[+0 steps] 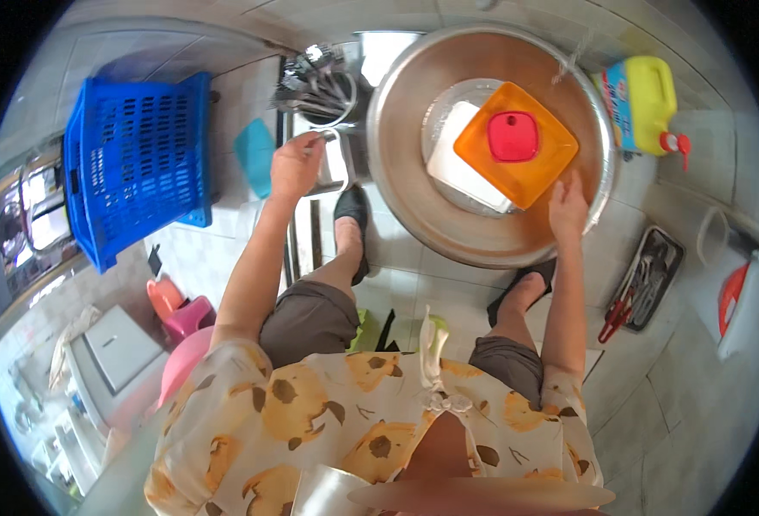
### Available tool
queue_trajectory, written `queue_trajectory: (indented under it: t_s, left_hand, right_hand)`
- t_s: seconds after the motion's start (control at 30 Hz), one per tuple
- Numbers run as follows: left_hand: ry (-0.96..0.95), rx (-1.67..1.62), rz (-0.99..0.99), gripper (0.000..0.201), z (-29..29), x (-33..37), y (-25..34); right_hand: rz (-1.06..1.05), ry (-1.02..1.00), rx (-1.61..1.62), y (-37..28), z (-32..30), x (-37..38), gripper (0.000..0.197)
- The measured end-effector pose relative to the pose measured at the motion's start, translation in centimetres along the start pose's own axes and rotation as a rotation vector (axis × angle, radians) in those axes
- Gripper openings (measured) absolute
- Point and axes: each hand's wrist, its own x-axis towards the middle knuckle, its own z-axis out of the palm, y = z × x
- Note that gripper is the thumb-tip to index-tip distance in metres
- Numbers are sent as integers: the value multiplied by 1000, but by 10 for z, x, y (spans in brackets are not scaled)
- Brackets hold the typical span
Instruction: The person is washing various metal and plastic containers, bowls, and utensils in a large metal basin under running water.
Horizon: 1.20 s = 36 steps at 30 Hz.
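R grip (568, 206) at right corner of orange square plastic tray (530, 182); fingers bunched there, can't tell if pinching or just touching. Prob. b/c that corner's nearest that hand. Tray sits tilted cornerwise in wide round steel basin (403, 176), partly over flat white rect. piece (468, 172). Small red rounded-square plastic piece (513, 136) lies w/in tray outline. High basin wall prob. keeps the lot contained; basin's on floor fwd of the feet, so reachable.

L grip (298, 165) at near-left rim of shiny rect. metal pan (336, 162); fingers curled, pinch unclear. Rim's prob. easiest purchase. Metal cutlery bunch (315, 79) just behind, upright-ish in round container, likely to stay grouped. Yellow-green plastic jug (653, 99) stands R of basin, within reach.
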Motion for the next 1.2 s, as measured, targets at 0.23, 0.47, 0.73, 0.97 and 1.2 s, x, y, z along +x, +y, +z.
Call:
queue_trajectory:
  t_s: [0.23, 0.47, 0.73, 0.97, 1.2]
  left_hand:
    - [131, 267, -485, 44, 39, -38, -155]
    - [-225, -129, -771, 36, 44, -41, -148]
    - [-217, -325, -727, 33, 33, -53, -156]
    - [-318, -491, -577, 19, -66, -68, -114]
    - [-423, -548, -277, 18, -82, -48, -2]
  right_hand:
    - [333, -459, 475, -48, -25, -6, 32]
    - [290, -507, 560, -53, -17, -10, 29]
    - [167, -674, 504, -91, -1, -18, 24]
    - [62, -797, 632, -122, -20, -26, 24]
    - [-118, -915, 922, -174, -64, -27, 29]
